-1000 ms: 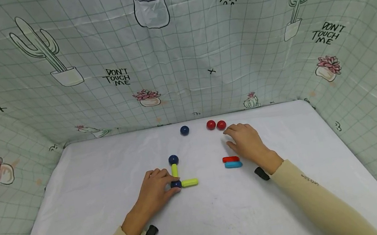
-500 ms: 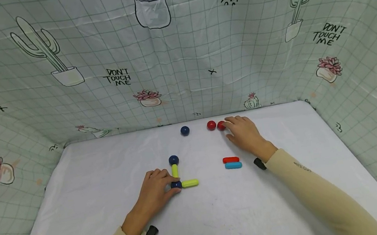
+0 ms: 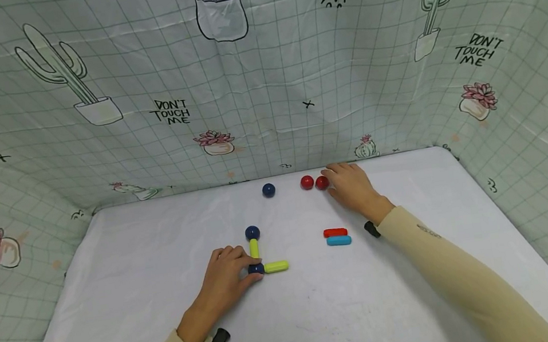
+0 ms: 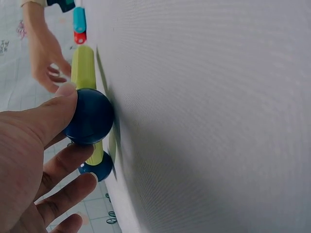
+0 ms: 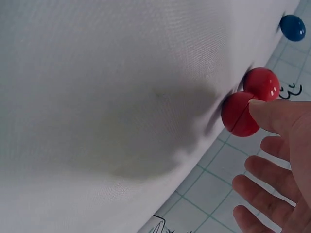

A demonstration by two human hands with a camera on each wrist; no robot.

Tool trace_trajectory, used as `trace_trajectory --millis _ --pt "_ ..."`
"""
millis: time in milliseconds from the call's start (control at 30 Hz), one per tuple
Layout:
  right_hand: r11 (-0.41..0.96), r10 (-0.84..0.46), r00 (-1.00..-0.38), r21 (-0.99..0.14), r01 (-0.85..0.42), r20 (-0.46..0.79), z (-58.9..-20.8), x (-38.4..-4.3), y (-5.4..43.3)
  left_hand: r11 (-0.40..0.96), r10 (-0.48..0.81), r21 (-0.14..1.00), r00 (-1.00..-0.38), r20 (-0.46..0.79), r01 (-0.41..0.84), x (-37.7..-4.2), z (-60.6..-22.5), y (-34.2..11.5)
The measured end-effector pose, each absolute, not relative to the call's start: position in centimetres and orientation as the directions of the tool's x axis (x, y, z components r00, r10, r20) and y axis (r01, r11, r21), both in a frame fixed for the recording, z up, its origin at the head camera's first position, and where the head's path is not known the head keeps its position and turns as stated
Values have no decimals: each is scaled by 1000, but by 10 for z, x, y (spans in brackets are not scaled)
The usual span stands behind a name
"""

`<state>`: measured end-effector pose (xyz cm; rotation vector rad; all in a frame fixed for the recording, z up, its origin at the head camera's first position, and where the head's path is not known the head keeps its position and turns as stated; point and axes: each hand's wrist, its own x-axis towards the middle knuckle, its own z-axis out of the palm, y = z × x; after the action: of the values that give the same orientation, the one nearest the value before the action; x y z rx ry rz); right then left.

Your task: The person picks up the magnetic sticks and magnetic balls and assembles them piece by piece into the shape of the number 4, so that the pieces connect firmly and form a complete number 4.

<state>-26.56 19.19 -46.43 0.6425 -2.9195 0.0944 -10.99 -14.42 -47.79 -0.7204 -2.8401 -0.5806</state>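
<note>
My left hand (image 3: 226, 278) pinches a dark blue ball (image 4: 90, 116) between thumb and fingers. Joined to that ball is a lime-green stick (image 3: 276, 266) pointing right, and a second lime stick (image 3: 254, 248) runs away from me to another blue ball (image 3: 252, 232). Far back, my right hand (image 3: 351, 187) is at a red ball (image 5: 238, 114). Its thumb touches the ball while the other fingers stand spread and apart from it in the right wrist view. A second red ball (image 5: 262, 83) sits close beside the first.
A loose blue ball (image 3: 268, 190) lies near the back edge, left of the red ones. Between the hands, a red stick (image 3: 335, 232) and a light blue stick (image 3: 338, 241) lie side by side on the white table (image 3: 314, 321). Patterned cloth (image 3: 268, 91) hangs behind.
My right hand has moved away from me and slightly left, reaching the nearer-right red ball. The left hand and the joined sticks and balls have stayed in place.
</note>
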Motion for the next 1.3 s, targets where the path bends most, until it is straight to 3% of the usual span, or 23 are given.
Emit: trace_trajectory --millis 833,1300 --pt "882 -463 -873 -16 -471 155 -472 -270 184 806 431 330 -869 243 491 -110 -478 -145" --pt "857 -477 -835 -67 -511 274 -459 -227 181 808 419 346 -877 234 478 -111 -478 -145"
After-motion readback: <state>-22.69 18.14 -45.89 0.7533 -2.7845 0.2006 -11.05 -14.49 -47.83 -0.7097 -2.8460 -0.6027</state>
